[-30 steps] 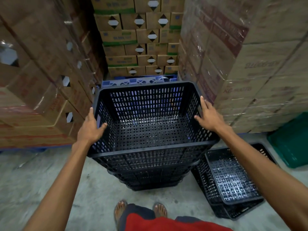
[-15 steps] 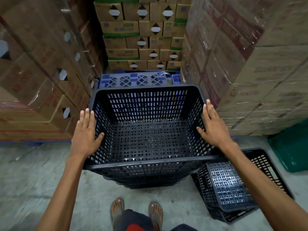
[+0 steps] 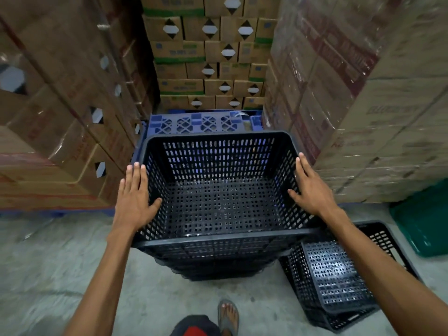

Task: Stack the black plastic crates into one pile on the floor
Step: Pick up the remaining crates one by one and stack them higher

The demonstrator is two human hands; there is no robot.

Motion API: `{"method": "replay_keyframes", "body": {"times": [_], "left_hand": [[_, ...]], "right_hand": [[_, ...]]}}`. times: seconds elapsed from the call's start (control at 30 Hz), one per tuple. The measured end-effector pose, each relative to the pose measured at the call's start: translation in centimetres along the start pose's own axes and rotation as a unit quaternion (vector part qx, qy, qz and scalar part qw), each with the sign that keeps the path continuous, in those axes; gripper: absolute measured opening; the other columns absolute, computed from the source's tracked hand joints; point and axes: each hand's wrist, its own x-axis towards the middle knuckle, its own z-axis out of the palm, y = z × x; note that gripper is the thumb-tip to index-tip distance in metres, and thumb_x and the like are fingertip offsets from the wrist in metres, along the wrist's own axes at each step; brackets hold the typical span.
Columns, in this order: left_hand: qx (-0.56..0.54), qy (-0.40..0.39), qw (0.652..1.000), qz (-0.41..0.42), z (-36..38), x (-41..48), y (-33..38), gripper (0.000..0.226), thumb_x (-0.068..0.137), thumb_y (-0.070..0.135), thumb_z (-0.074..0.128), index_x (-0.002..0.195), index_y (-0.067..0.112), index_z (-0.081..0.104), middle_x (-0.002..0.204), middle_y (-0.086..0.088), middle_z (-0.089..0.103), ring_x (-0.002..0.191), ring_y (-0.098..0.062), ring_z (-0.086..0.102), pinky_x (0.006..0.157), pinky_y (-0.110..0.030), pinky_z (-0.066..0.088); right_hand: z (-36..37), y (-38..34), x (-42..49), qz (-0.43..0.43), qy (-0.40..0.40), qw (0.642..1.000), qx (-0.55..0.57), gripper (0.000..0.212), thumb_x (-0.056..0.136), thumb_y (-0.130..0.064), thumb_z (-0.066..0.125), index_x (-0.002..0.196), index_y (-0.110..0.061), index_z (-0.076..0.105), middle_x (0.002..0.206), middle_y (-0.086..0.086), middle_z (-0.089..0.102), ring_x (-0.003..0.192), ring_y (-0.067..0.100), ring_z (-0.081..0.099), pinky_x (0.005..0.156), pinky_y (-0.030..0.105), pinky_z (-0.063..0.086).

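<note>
A pile of several nested black plastic crates (image 3: 218, 270) stands on the concrete floor in front of me. The top black crate (image 3: 219, 238) sits low in the pile, its perforated inside empty. My left hand (image 3: 134, 197) lies flat on its left rim, fingers straight, thumb inside the wall. My right hand (image 3: 312, 190) rests the same way on the right rim. Two more black crates (image 3: 332, 282), nested and tilted, lie on the floor to the lower right, partly behind my right forearm.
Tall stacks of wrapped cartons close in on the left (image 3: 60, 117), the right (image 3: 363, 93) and the back (image 3: 206, 57). A blue pallet (image 3: 194, 122) lies behind the pile. A green crate (image 3: 424, 219) is at far right. My sandalled foot (image 3: 228, 316) is just below the pile.
The top crate has sunk into the pile. Both hands went from gripping its rims with curled fingers to lying flat on them with fingers straight.
</note>
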Motion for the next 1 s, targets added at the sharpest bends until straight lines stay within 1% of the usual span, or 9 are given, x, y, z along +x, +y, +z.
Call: {"method": "replay_keyframes", "body": {"times": [0.13, 0.3, 0.4, 0.5, 0.57, 0.63, 0.8, 0.9, 1.0], "left_hand": [[-0.023, -0.011, 1.0, -0.015, -0.8, -0.7, 0.4, 0.089, 0.093, 0.044, 0.052, 0.157, 0.008, 0.002, 0.165, -0.013, -0.008, 0.153, -0.031, -0.013, 0.124, -0.049, 0.005], [-0.198, 0.018, 0.979, 0.045, -3.5, -3.0, 6.6, 0.06, 0.095, 0.027, 0.054, 0.15, 0.011, 0.036, 0.16, -0.015, 0.028, 0.153, -0.031, 0.006, 0.124, -0.048, 0.011], [-0.298, 0.035, 0.94, 0.165, -5.4, -5.6, 15.0, 0.043, 0.094, 0.024, 0.055, 0.136, 0.019, 0.056, 0.155, -0.007, 0.041, 0.152, -0.022, 0.016, 0.124, -0.042, 0.019], [-0.371, 0.019, 0.882, 0.291, -7.0, -9.3, 24.3, 0.036, 0.092, 0.024, 0.055, 0.127, 0.023, 0.064, 0.149, 0.001, 0.049, 0.149, -0.016, 0.027, 0.121, -0.03, 0.021], [-0.412, -0.015, 0.841, 0.351, -7.1, -12.2, 29.3, 0.034, 0.09, 0.022, 0.057, 0.122, 0.02, 0.067, 0.142, -0.001, 0.055, 0.144, -0.017, 0.036, 0.119, -0.026, 0.023], [-0.411, -0.051, 0.811, 0.413, -6.2, -15.3, 33.6, 0.033, 0.089, 0.02, 0.057, 0.121, 0.017, 0.068, 0.137, -0.005, 0.059, 0.138, -0.02, 0.044, 0.118, -0.027, 0.028], [-0.346, -0.154, 0.784, 0.493, -0.1, -21.2, 39.0, 0.035, 0.089, 0.021, 0.055, 0.122, 0.016, 0.067, 0.133, -0.004, 0.061, 0.129, -0.019, 0.05, 0.112, -0.022, 0.029], [-0.297, -0.238, 0.788, 0.483, 4.6, -23.0, 40.5, 0.036, 0.089, 0.02, 0.057, 0.124, 0.016, 0.066, 0.131, -0.003, 0.062, 0.125, -0.018, 0.052, 0.108, -0.023, 0.034], [-0.269, -0.312, 0.805, 0.427, 8.9, -22.9, 42.0, 0.039, 0.087, 0.017, 0.06, 0.126, 0.015, 0.064, 0.128, -0.005, 0.064, 0.122, -0.02, 0.055, 0.105, -0.024, 0.037]], "right_hand": [[-0.6, -0.6, -1.6, 0.011, 0.073, 0.997, 0.039, 0.075, 0.094, -0.033, 0.057, 0.154, -0.003, 0.023, 0.164, 0.009, 0.019, 0.15, 0.025, 0.023, 0.121, 0.036, 0.027], [-0.4, -0.9, -8.7, 0.08, 0.155, 0.973, 0.152, 0.06, 0.098, -0.031, 0.054, 0.149, -0.005, 0.038, 0.157, 0.011, 0.036, 0.146, 0.024, 0.033, 0.121, 0.037, 0.027], [0.6, 0.6, -14.9, 0.149, 0.184, 0.954, 0.183, 0.058, 0.1, -0.038, 0.047, 0.15, -0.01, 0.038, 0.157, 0.005, 0.038, 0.145, 0.018, 0.034, 0.12, 0.033, 0.027], [1.9, 2.8, -21.2, 0.248, 0.182, 0.934, 0.183, 0.056, 0.1, -0.036, 0.048, 0.148, -0.009, 0.042, 0.155, 0.006, 0.04, 0.144, 0.019, 0.038, 0.118, 0.025, 0.023], [2.7, 4.1, -24.8, 0.298, 0.18, 0.917, 0.193, 0.053, 0.1, -0.032, 0.05, 0.146, -0.007, 0.045, 0.153, 0.008, 0.043, 0.142, 0.021, 0.041, 0.117, 0.026, 0.025], [3.6, 5.5, -28.4, 0.345, 0.195, 0.895, 0.204, 0.05, 0.1, -0.032, 0.05, 0.143, -0.007, 0.049, 0.151, 0.01, 0.046, 0.14, 0.022, 0.043, 0.118, 0.032, 0.031], [6.5, 8.8, -35.3, 0.422, 0.208, 0.855, 0.218, 0.049, 0.099, -0.031, 0.052, 0.141, -0.008, 0.052, 0.149, 0.012, 0.048, 0.138, 0.026, 0.046, 0.111, 0.044, 0.043], [8.1, 11.7, -38.1, 0.453, 0.187, 0.846, 0.208, 0.047, 0.099, -0.03, 0.052, 0.14, -0.007, 0.052, 0.147, 0.014, 0.05, 0.137, 0.029, 0.047, 0.107, 0.045, 0.046], [9.4, 16.1, -38.8, 0.453, 0.151, 0.854, 0.205, 0.048, 0.099, -0.03, 0.051, 0.142, -0.007, 0.05, 0.148, 0.014, 0.049, 0.138, 0.029, 0.046, 0.114, 0.039, 0.038]]}}
